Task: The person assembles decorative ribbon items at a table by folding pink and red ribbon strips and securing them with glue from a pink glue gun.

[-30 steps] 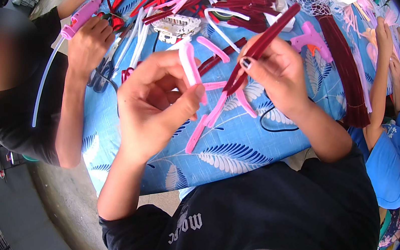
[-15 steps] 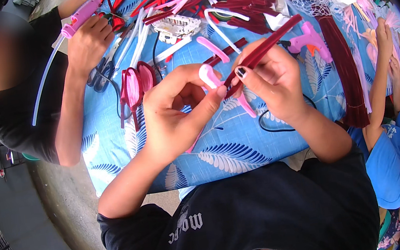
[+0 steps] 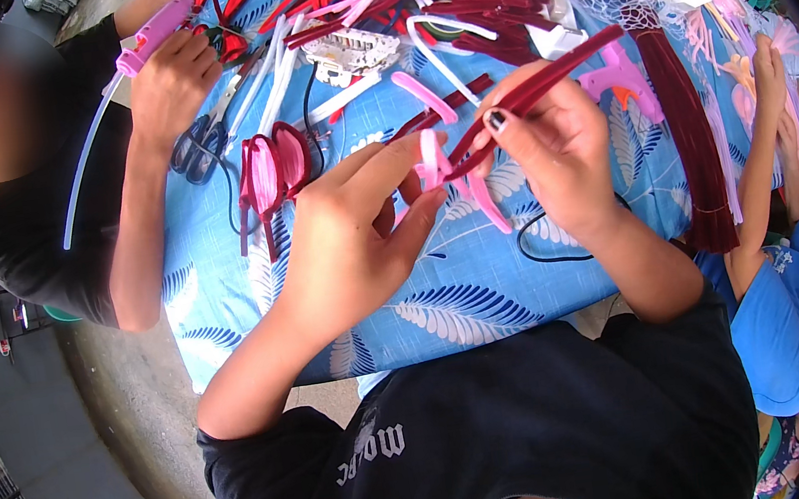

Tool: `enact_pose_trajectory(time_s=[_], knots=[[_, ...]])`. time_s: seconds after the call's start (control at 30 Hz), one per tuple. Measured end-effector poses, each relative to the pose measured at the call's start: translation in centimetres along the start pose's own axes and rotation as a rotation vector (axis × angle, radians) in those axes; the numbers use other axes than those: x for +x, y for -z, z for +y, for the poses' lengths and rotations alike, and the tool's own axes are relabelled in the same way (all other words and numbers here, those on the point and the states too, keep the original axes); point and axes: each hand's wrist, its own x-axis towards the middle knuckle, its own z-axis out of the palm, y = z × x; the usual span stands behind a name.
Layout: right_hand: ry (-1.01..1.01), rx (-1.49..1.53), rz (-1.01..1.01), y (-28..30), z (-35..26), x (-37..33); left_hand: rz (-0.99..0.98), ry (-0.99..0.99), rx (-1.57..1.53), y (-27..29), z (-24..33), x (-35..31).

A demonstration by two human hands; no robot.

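My left hand (image 3: 342, 232) pinches a short pink fuzzy strip (image 3: 430, 157), curled at its upper end, between thumb and forefinger. My right hand (image 3: 554, 158) grips a long dark red fuzzy strip (image 3: 564, 76), like velvety pipe cleaner, slanting up to the right. The dark red strip's lower end meets the pink piece between my hands; whether they are joined I cannot tell. Another pink strip (image 3: 425, 95) rests on the table just beyond, and a curved pink strip (image 3: 488, 206) shows below my right fingers. Left of my hands lies a pink and dark red petal-shaped piece (image 3: 264, 176).
A pink glue gun (image 3: 625, 83) lies right of my right hand, near a dark red strip bundle (image 3: 683, 141). Scissors (image 3: 197, 147), white strips and red strips cover the blue patterned cloth (image 3: 468, 311). At left, a person's hand (image 3: 177, 92) holds another glue gun (image 3: 154, 34).
My left hand has turned and risen slightly, and the pink strip now looks more tightly curled against the dark red one. My right hand has shifted a little to the right.
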Motion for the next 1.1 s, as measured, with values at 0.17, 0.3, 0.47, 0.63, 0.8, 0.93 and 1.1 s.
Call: enact_pose_trajectory(time_s=[0.17,0.3,0.47,0.63,0.8,0.93,1.1], knots=[[-0.033,0.056,0.019,0.3,-0.3,0.3,-0.048,-0.05,-0.024,0.1,-0.7,0.3],[-0.068,0.065,-0.018,0.2,-0.1,0.1,-0.08,-0.019,-0.172,-0.7,-1.8,0.2],[-0.052,0.078,0.008,0.5,-0.5,0.4,-0.065,-0.014,-0.165,-1.2,-2.3,0.1],[0.013,0.048,0.057,0.9,-0.9,0.8,-0.086,-0.01,-0.063,-0.9,-2.4,0.1],[0.012,0.073,0.062,0.9,-1.1,0.9,-0.145,-0.009,-0.024,-0.2,-1.9,0.3],[-0.003,0.094,0.012,1.0,-1.0,0.8,-0.204,-0.038,-0.179,-0.2,-1.5,0.5],[-0.004,0.046,-0.054,0.9,-0.3,0.4,-0.278,0.119,-0.611,-1.2,-1.5,0.1]])
